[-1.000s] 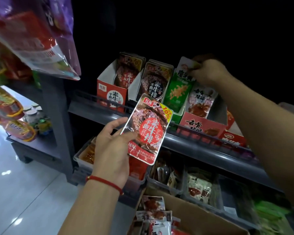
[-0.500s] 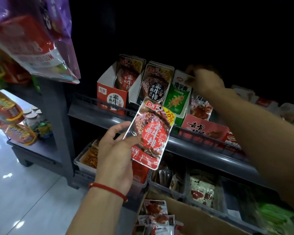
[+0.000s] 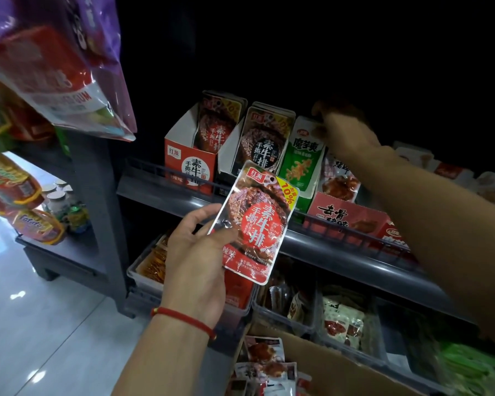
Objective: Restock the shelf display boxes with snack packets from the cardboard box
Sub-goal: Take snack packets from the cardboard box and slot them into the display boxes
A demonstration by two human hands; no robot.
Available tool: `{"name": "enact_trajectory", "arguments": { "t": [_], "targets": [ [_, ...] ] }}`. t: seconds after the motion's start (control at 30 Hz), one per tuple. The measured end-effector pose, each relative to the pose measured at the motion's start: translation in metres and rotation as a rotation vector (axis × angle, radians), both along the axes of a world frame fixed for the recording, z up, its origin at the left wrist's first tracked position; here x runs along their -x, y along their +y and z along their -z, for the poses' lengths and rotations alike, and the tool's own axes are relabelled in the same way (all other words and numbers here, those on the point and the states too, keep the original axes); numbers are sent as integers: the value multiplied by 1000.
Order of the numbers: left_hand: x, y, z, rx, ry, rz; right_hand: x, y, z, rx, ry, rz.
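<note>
My left hand [image 3: 196, 252] pinches a red foil snack packet with a steak picture [image 3: 256, 224] by its lower left edge, thumb on the face, fingers behind. The packet is upright, tilted slightly clockwise, in front of the shelf rail. My right hand [image 3: 345, 130] reaches to 1 o'clock, fingers curled on the top of the green foil packets [image 3: 303, 158] standing in their box; the exact grip is in shadow.

Judgement: the red packet belongs in the red-and-white cardboard display box [image 3: 189, 167] at 11 o'clock. To do it well: square the green stack first, then lift the red packet over the box's front lip and slide it in, face forward, without bending it.

The grey metal shelf with a wire front rail [image 3: 166, 195] carries the display boxes side by side. The brown cardboard box [image 3: 326, 364] with more packets sits at 6 o'clock, low. Clear bins are beneath the shelf, hanging snack bags [image 3: 55, 67] at 10 o'clock, and a pale glossy tiled floor [image 3: 40, 324] at 8 o'clock. The room is dim.
</note>
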State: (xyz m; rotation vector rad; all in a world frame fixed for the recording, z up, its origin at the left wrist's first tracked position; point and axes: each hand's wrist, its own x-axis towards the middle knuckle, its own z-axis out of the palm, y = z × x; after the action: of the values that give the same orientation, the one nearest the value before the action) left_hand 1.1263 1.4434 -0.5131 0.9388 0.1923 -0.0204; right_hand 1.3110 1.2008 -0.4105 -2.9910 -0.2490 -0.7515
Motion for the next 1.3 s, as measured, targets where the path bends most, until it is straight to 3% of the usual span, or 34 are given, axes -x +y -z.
{"name": "enact_trajectory", "arguments": {
  "t": [0.13,0.27,0.37,0.5,0.6,0.7,0.8,0.93,1.1,1.3],
  "targets": [
    [1,2,-1,35,-9,2,17,10,-6,145,-146,17],
    [1,5,-1,43,-40,-6,51,37,-11,1,-214,-390],
    [2,7,-2,25,-75,-20,78,63,-16,-24,-30,-528],
    [2,11,-6,55,-119,-83,97,85,-23,-116,346,-431],
    [0,12,-8,27,-151,-199,97,85,-27,-356,486,-485],
    [-5,16,-8,13,-128,-300,81,88,-37,-535,384,-505],
    [-11,26,-7,62,-22,-354,49,101,-52,-591,99,-483],
    [-12,29,-6,-61,11,-339,13,127,-69,-409,-219,-397],
    [-14,33,-5,-145,37,-337,-22,150,-70,-169,-42,-330],
    [-16,44,-5,-149,89,-338,-50,174,-45,-64,161,-264]
  ]
}}
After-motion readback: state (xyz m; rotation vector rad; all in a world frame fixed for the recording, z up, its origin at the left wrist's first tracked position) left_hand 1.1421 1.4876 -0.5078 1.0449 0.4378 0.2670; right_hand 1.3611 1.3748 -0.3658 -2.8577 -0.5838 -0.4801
